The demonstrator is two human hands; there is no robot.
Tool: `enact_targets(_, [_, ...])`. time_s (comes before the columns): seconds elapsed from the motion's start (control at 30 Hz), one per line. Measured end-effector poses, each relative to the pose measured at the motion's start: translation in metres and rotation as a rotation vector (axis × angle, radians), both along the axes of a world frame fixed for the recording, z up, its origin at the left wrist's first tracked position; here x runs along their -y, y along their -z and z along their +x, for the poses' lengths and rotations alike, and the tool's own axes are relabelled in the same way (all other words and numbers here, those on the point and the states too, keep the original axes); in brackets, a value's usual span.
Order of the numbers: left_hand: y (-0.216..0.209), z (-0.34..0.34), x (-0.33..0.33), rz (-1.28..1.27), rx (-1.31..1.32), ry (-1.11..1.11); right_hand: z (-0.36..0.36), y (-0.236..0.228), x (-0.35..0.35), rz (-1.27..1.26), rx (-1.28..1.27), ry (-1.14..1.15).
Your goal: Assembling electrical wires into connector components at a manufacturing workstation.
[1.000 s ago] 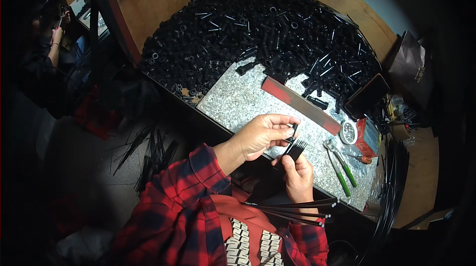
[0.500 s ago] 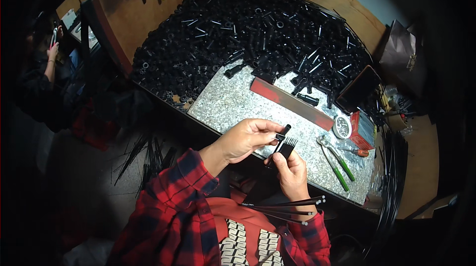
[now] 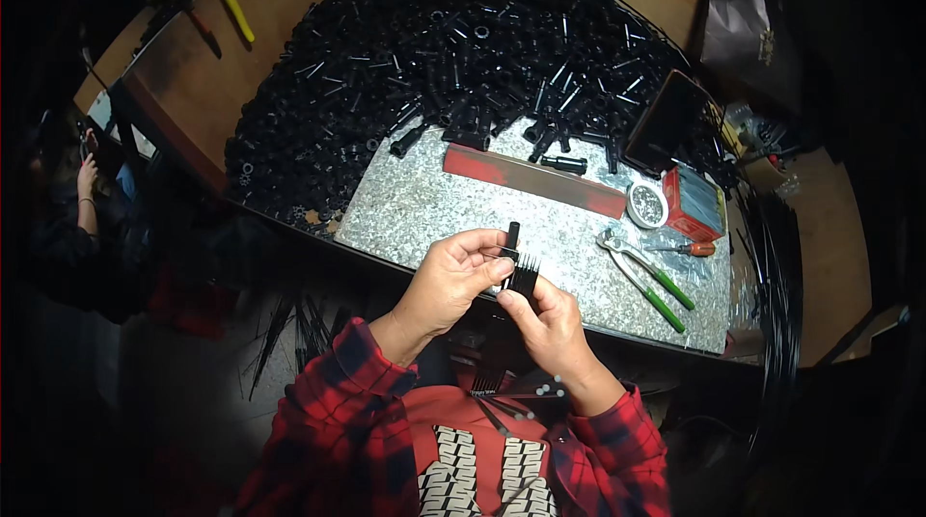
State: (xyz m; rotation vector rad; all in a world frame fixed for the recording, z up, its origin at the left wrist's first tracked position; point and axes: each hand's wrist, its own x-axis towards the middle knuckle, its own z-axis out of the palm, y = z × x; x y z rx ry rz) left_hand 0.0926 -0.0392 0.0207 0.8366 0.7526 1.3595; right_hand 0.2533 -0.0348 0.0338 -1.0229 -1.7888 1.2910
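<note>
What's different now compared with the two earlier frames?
The view has turned, so the things on the bench sit further left in it. The black rod in the left hand stands more upright. The grey-tipped strands no longer cross the right wrist. No grasp or release shows: the right hand still holds the black bundle. Green-handled pincers and bar stayed put.

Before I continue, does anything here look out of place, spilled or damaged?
Nothing looks damaged. The untidiest spot is lower left of the speckled slab: thin black strands splay in different directions, unlike the straighter black bundle at far right. The green-handled pincers lie, handles apart, on the slab.
</note>
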Motion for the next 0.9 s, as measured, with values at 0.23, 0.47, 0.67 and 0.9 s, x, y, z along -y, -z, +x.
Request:
enact_targets(0.23, [0.002, -0.007, 0.003, -0.020, 0.146, 0.110, 0.006, 0.008, -0.005, -0.157, -0.071, -0.063])
enact_targets(0.47, [0.002, -0.005, 0.004, 0.008, 0.130, 0.136, 0.009, 0.012, -0.008, -0.374, -0.289, -0.127])
enact_targets(0.67, [-0.003, 0.001, 0.011, 0.030, 0.075, 0.035, 0.014, 0.015, -0.011, -0.405, -0.174, -0.207])
enact_targets(0.9, [0.002, -0.002, 0.011, 0.015, 0.152, 0.111, 0.013, 0.005, -0.011, -0.487, -0.236, -0.223])
